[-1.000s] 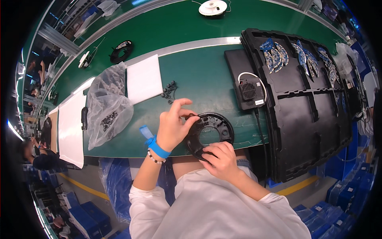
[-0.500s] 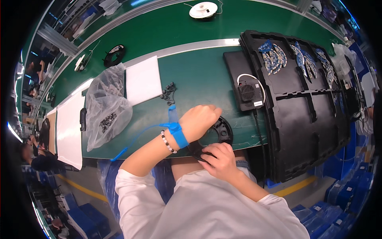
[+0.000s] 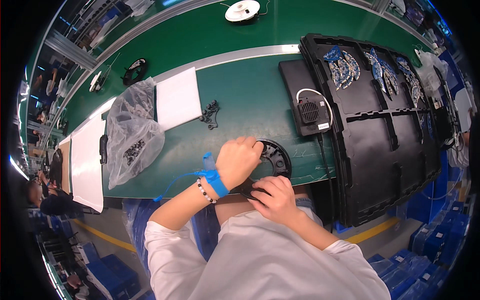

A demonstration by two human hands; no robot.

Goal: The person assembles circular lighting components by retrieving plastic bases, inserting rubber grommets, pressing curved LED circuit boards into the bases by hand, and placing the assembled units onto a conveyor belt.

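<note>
A black plastic ring is at the near edge of a green table. The right hand grips its near side; the left hand curls over its left side (fingertips hidden, so I cannot tell whether it holds anything). A black tray is at right.

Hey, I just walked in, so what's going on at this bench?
A person is working on a black ring at the near edge of the green bench. The right hand grips its near side, while the left hand is bent over its left side, hiding what those fingers hold, if anything. Beyond them lies a cluster of small black parts. A clear plastic bag sits to the left, and a large black tray to the right.
</note>
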